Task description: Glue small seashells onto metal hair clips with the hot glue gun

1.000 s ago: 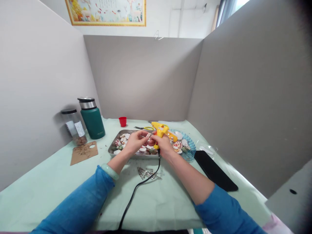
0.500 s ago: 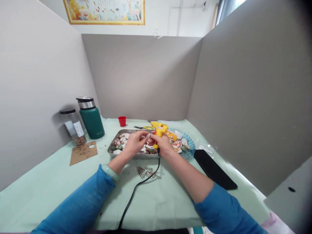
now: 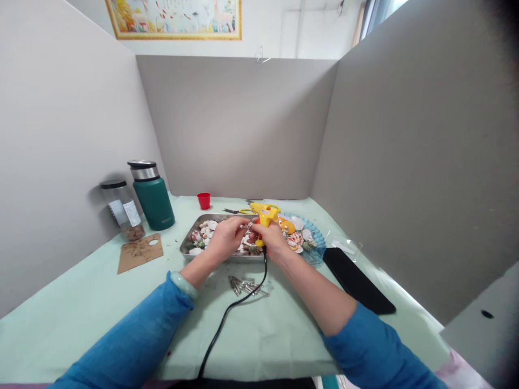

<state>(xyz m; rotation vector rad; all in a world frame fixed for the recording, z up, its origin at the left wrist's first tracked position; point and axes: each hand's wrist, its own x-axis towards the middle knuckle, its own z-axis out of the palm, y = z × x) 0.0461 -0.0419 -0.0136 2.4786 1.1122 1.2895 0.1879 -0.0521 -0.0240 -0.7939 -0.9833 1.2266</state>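
My right hand (image 3: 272, 237) is closed around the grip of a yellow hot glue gun (image 3: 265, 213), its nozzle end pointing up and left. The black cord (image 3: 224, 320) runs from the grip down toward the table's front edge. Beside it my left hand (image 3: 224, 237) pinches a small whitish piece (image 3: 248, 226) between thumb and fingertips. The right fingertips are close to that piece; whether they touch it is hidden. Both hands are above a metal tray (image 3: 227, 259) of shells. Several silvery metal hair clips (image 3: 248, 286) lie in front of the tray.
A blue scalloped plate (image 3: 320, 247) with shells stands right of the tray, near a black flat slab (image 3: 359, 281). Behind are scissors (image 3: 245, 211) and a red cup (image 3: 204, 201). A green bottle (image 3: 153, 202), lidded jar (image 3: 124, 213) and brown card (image 3: 140, 254) are left.
The hands stay together over the tray, with only slight shifts of the left fingers around the small piece. The glue gun remains in my right hand.
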